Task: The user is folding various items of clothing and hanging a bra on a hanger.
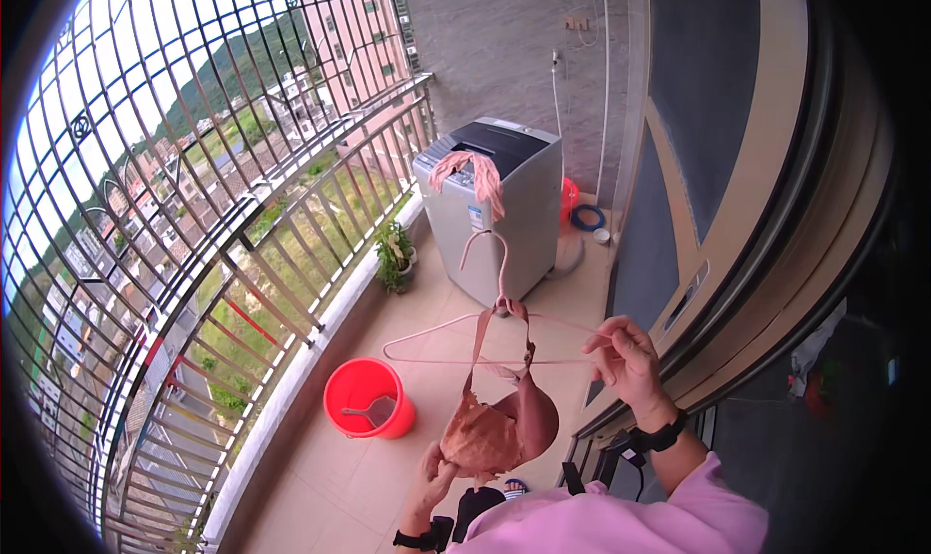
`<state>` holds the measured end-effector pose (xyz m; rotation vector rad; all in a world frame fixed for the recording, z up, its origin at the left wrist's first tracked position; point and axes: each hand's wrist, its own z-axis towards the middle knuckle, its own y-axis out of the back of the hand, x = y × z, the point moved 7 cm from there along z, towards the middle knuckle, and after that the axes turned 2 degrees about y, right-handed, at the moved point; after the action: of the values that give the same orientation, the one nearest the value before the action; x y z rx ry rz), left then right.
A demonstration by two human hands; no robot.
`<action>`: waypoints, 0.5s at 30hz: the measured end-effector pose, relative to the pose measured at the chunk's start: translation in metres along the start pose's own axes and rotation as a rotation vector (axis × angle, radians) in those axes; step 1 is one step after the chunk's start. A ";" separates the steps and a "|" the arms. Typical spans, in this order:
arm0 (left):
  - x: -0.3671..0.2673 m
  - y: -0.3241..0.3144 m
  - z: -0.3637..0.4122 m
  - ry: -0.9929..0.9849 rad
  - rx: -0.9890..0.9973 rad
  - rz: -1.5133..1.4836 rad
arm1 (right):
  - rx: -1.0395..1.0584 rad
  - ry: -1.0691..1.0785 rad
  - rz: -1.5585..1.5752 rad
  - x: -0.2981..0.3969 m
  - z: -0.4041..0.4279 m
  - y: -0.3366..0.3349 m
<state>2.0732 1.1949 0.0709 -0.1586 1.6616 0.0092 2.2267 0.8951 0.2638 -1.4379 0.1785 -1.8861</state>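
Observation:
A pink clothes hanger (429, 328) is held out in front of me, its hook pointing up. My right hand (622, 354) grips the hanger's right end. From the neck of the hanger a reddish-brown bra (538, 419) hangs by its straps. The fingers of my left hand (436, 478) pinch the bra's lower left edge. One cup faces me with its crumpled inner side; the other shows its smooth outside.
A grey top-loading washing machine (473, 219) stands ahead, with a pink cloth (480, 176) draped over its front edge. On the tiled floor sits a red bucket (398, 416) holding a scoop (380, 410). A potted plant (394, 256) stands by the barred railing (291, 227). Sliding doors (687, 263) run along the right.

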 end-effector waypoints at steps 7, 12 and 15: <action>-0.049 0.047 0.207 -0.028 0.191 -0.101 | -0.157 0.081 -0.015 -0.049 0.143 0.030; -0.065 0.092 0.345 -0.007 0.277 -0.074 | -0.360 0.168 -0.014 -0.072 0.234 0.055; -0.067 0.108 0.425 0.015 0.357 -0.025 | -0.337 0.275 -0.169 -0.060 0.288 0.050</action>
<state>2.4878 1.3512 0.0863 0.0913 1.6485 -0.3064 2.5089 0.9877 0.2958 -1.4376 0.5443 -2.2733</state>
